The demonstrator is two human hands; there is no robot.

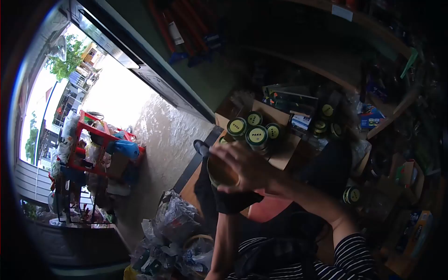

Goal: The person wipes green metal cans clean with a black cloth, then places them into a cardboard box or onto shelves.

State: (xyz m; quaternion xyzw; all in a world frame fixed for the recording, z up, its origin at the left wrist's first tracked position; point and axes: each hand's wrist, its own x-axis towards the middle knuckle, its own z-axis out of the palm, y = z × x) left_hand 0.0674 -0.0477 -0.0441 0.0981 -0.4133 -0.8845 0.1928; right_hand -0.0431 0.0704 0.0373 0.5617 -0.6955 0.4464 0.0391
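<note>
My right hand (245, 165) reaches across from the right, with its fingers and thumb spanning a round, tan-brown object (219, 171). It resembles a tin or a roll, but the dim light hides its exact kind. Just below it is a dark cloth-like piece (235, 201). My left forearm (225, 235) comes up from below and ends at this dark piece, which hides my left hand and its fingers. Beyond my right hand, several round tins with dark rims and pale yellow lids, among them a tin marked "PAKA" (256, 134), stand in and around an opened cardboard box (285, 156).
More tins (352, 195) lie among clutter on the right. Crumpled plastic bags (179, 214) pile up at lower left. A red rack (109, 175) with goods stands by the bright doorway. Wooden shelves (322, 77) run along the dark upper right.
</note>
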